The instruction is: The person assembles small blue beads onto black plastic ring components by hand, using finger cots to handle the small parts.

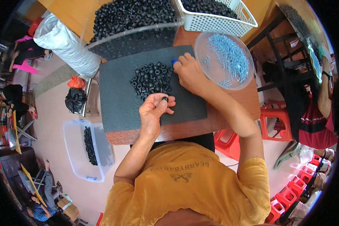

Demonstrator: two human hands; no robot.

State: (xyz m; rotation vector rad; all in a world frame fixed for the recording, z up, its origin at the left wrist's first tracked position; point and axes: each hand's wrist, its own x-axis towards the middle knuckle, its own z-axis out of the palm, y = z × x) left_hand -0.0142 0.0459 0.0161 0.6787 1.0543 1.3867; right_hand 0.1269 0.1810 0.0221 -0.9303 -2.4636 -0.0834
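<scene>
Between the thumb and fingers of my left hand (153, 109) is a small round black part with a hole (164, 99). It is held just in front of a pile of similar black ring-like parts (150, 78). The pile lies on a dark grey mat (118, 101). My right hand (188, 71) is closed over the mat's right side, right of the pile. A small blue thing (174, 61) shows at its fingertips, mostly covered, so its kind is unclear. Right of that hand, a round clear tray (200, 39) holds many small shiny bluish metal pieces (229, 56).
A clear bin (139, 43) and a white perforated basket (218, 25), both with black parts, stand at the table's far side. A clear tub (96, 175) sits on the floor at left, near a white sack (64, 45). Red stools (275, 118) and other people are around.
</scene>
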